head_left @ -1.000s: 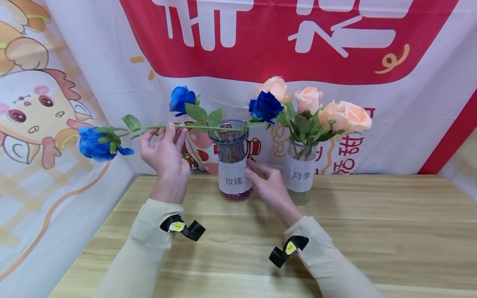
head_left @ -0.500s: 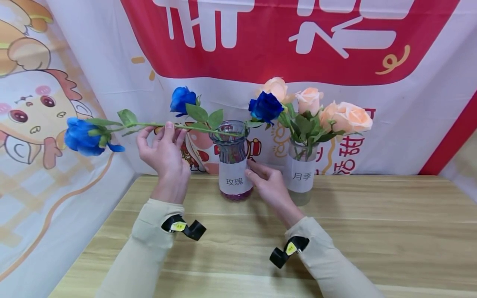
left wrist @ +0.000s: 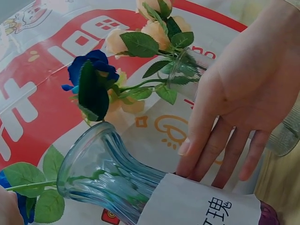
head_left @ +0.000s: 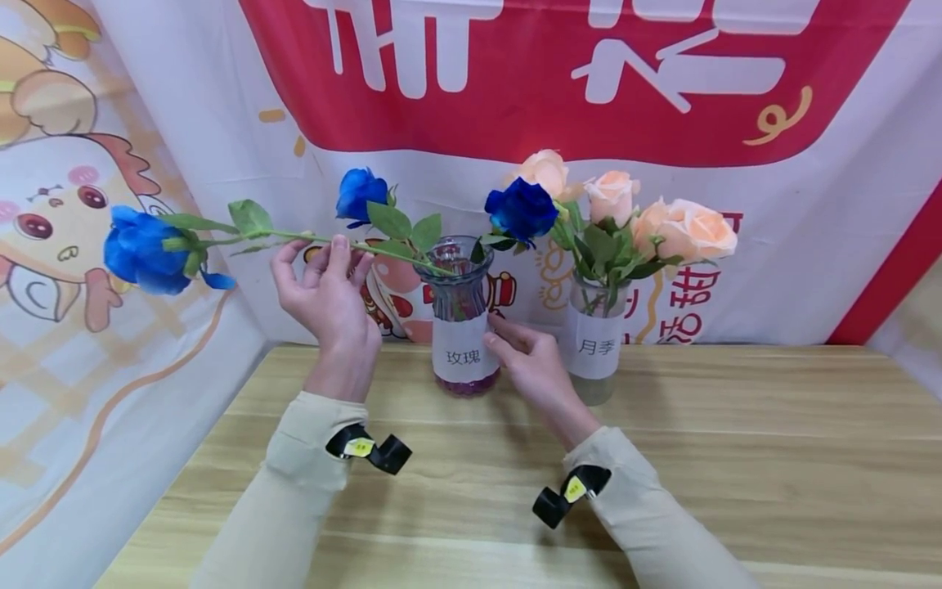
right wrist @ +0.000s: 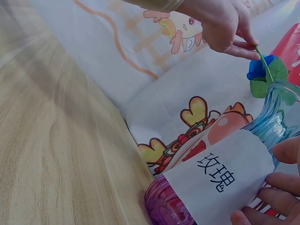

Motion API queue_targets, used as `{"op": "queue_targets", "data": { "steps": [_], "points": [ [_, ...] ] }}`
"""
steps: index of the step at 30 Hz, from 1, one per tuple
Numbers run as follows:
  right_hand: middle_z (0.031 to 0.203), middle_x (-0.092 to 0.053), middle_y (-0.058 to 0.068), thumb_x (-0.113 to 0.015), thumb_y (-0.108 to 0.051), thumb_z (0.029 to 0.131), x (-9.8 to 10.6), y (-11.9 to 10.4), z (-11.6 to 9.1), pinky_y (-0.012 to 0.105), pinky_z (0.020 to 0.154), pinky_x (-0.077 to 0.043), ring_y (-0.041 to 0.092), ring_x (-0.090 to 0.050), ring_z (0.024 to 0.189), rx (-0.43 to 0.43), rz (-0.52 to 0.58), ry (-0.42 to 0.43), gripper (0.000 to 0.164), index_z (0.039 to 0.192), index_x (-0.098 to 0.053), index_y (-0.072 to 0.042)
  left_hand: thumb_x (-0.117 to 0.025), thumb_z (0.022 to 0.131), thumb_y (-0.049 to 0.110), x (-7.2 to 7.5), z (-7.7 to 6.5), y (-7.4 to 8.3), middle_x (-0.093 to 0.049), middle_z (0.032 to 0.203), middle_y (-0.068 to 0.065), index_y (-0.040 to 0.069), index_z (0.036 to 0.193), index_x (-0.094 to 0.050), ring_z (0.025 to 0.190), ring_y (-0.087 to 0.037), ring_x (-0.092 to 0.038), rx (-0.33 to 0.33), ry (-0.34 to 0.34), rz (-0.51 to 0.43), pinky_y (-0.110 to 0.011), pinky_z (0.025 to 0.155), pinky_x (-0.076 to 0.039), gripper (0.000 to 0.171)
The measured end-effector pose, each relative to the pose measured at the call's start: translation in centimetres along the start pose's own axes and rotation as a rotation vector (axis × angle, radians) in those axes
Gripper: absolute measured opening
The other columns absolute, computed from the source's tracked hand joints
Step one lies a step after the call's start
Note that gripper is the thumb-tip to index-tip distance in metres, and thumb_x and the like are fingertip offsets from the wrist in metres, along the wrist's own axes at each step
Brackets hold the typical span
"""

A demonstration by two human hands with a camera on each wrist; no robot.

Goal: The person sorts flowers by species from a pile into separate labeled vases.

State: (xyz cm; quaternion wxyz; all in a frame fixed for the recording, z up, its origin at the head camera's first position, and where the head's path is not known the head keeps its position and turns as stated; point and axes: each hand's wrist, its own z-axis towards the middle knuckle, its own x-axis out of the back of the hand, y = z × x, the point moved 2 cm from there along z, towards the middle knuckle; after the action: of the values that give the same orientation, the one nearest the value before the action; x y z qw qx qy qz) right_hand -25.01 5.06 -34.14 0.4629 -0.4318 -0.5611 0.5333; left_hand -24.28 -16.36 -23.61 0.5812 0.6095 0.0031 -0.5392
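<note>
My left hand (head_left: 324, 286) pinches the stem of a blue rose (head_left: 147, 249) between thumb and fingers. That rose lies nearly level, its bloom pointing left and its stem end at the mouth of a fluted glass vase (head_left: 459, 307). How far the end sits inside, I cannot tell. The vase is labelled 玫瑰 and has a purple base. Straight fingers of my right hand (head_left: 533, 360) touch the vase's right side, as the left wrist view also shows. A second blue rose (head_left: 361, 196) leans left from the vase, and a darker blue rose (head_left: 521, 209) leans right.
Close by on the right stands a clear glass vase (head_left: 589, 388) labelled 月季, holding several peach roses (head_left: 695, 229). Both vases are on a wooden table (head_left: 736, 458), near its back edge. A printed red and white cloth (head_left: 441, 131) hangs behind.
The held rose's bloom has moved left and slightly up, and its stem end has drawn left across the vase mouth, tilting down. The darker rose has shifted slightly left. My right hand has stayed put.
</note>
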Motion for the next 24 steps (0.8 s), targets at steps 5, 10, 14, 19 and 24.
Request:
{"op": "queue_targets", "data": {
  "steps": [5, 10, 14, 19, 24],
  "points": [
    [0.164, -0.050, -0.004, -0.061, -0.032, 0.109, 0.0, 0.0, 0.0, 0.042, 0.123, -0.046, 0.017, -0.048, 0.153, 0.002, 0.004, -0.001, 0.050, 0.157, -0.052, -0.023, -0.073, 0.099, 0.012, 0.0, 0.0, -0.1, -0.067, 0.108, -0.011, 0.015, 0.127, -0.055, 0.093, -0.026, -0.072, -0.023, -0.004, 0.010, -0.037, 0.093, -0.065, 0.033],
    [0.165, -0.050, -0.004, -0.060, -0.032, 0.109, 0.1, 0.0, 0.0, 0.043, 0.123, -0.045, 0.018, -0.047, 0.153, 0.009, 0.002, -0.003, 0.049, 0.157, -0.052, -0.023, -0.073, 0.099, 0.013, -0.3, -0.2, 0.0, -0.068, 0.107, -0.010, 0.018, 0.127, -0.060, 0.093, -0.027, -0.072, -0.043, -0.016, 0.035, -0.036, 0.092, -0.065, 0.032],
    [0.165, -0.050, -0.004, -0.060, -0.032, 0.109, 0.1, 0.0, 0.1, 0.043, 0.123, -0.046, 0.018, -0.047, 0.153, 0.011, -0.005, -0.003, 0.050, 0.158, -0.051, -0.021, -0.073, 0.100, 0.013, -0.7, -0.3, 0.1, -0.071, 0.107, -0.010, 0.018, 0.129, -0.064, 0.091, -0.025, -0.073, -0.065, -0.027, 0.054, -0.033, 0.090, -0.065, 0.032],
    [0.164, -0.050, -0.003, -0.060, -0.032, 0.109, 0.1, 0.1, 0.2, 0.042, 0.122, -0.047, 0.018, -0.047, 0.153, 0.009, -0.008, 0.002, 0.050, 0.157, -0.052, -0.022, -0.076, 0.097, 0.014, -1.2, -0.7, -0.2, -0.073, 0.108, -0.011, 0.017, 0.130, -0.070, 0.086, -0.021, -0.073, -0.063, -0.053, 0.071, -0.031, 0.086, -0.065, 0.033],
    [0.165, -0.050, -0.001, -0.060, -0.031, 0.109, 0.0, 0.2, 0.2, 0.043, 0.122, -0.047, 0.020, -0.048, 0.153, 0.024, -0.001, -0.001, 0.050, 0.157, -0.052, -0.020, -0.079, 0.095, 0.014, -1.5, -1.4, -1.5, -0.074, 0.108, -0.011, 0.014, 0.128, -0.070, 0.083, -0.022, -0.075, -0.017, -0.049, 0.096, -0.031, 0.083, -0.066, 0.034]
  ]
}}
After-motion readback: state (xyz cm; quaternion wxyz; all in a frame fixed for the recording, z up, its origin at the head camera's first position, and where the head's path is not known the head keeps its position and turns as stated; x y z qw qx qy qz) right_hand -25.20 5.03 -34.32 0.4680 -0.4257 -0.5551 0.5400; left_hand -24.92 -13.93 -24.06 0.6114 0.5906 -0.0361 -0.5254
